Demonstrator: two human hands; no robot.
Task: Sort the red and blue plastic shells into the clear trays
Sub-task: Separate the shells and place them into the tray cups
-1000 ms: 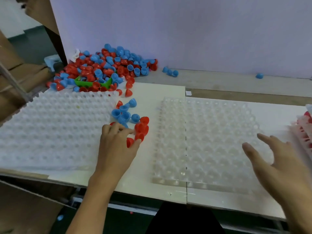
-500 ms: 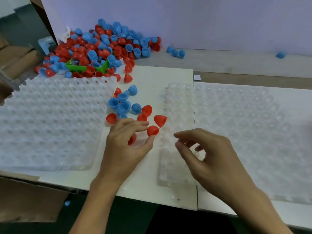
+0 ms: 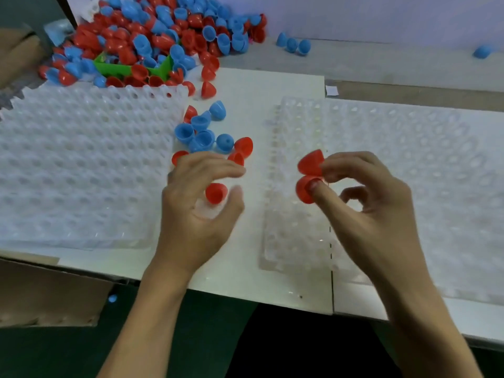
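Work surface: white table (image 3: 259, 85), its near edge running across the lower half of the view.
Right tray: clear dimpled tray (image 3: 409, 159) on the right half of the table, all visible cells unfilled.
Left tray: clear dimpled tray (image 3: 81, 165) on the left half, likewise unfilled.
Shell pile: heap of red and blue shells (image 3: 163, 36) at far left, just beyond the left tray, spilling over a green container (image 3: 114, 68).
Right hand: right hand (image 3: 365, 208) over the left edge of the right tray, fingers curled; it pinches two red shells (image 3: 309, 173), one above the other, touching, the thumb tip in the lower one.
Left hand: left hand (image 3: 196, 205) between the trays, fingers curled around a single red shell (image 3: 216, 192) held between fingertips and thumb; somewhat blurred.
Loose cluster: small group of blue and red shells (image 3: 207, 132) on the table between the trays, just beyond the left hand.
Strays: three blue shells (image 3: 293, 45) at far centre; one blue shell (image 3: 481, 51) at far right.
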